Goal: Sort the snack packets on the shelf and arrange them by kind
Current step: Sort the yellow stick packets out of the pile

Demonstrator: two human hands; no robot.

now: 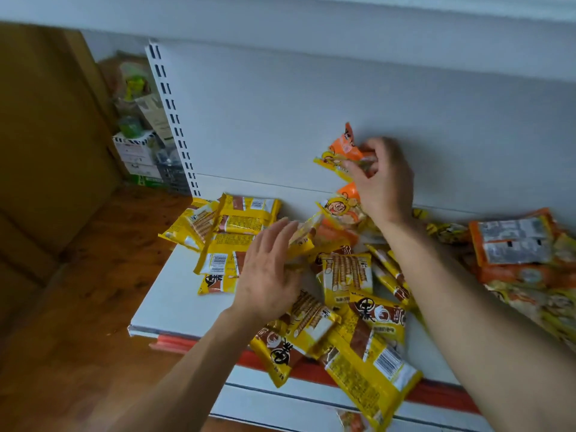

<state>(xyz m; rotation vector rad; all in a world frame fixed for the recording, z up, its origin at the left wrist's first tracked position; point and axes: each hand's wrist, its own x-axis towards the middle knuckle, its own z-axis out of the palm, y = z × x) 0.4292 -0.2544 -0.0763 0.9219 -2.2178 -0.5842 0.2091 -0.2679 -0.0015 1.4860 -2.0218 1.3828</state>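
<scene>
My right hand [381,179] grips an orange snack packet [343,149] with a cartoon face, lifted against the white back panel. A second orange packet [341,207] sits just under that hand. My left hand [268,272] hovers with straight fingers over a small yellow packet [304,233] at the shelf's middle, fingertips touching it. Several yellow biscuit-stick packets [240,222] are gathered at the back left of the white shelf [168,294]. More yellow packets [349,272] lie jumbled in the middle, and some [371,372] hang over the front edge.
A heap of orange packets [514,244], some face down, fills the shelf's right side. A perforated upright [174,120] marks the shelf's left end. Boxes and bottles [140,141] stand behind it by a cardboard box [46,135]. Wooden floor [93,260] lies left of the shelf.
</scene>
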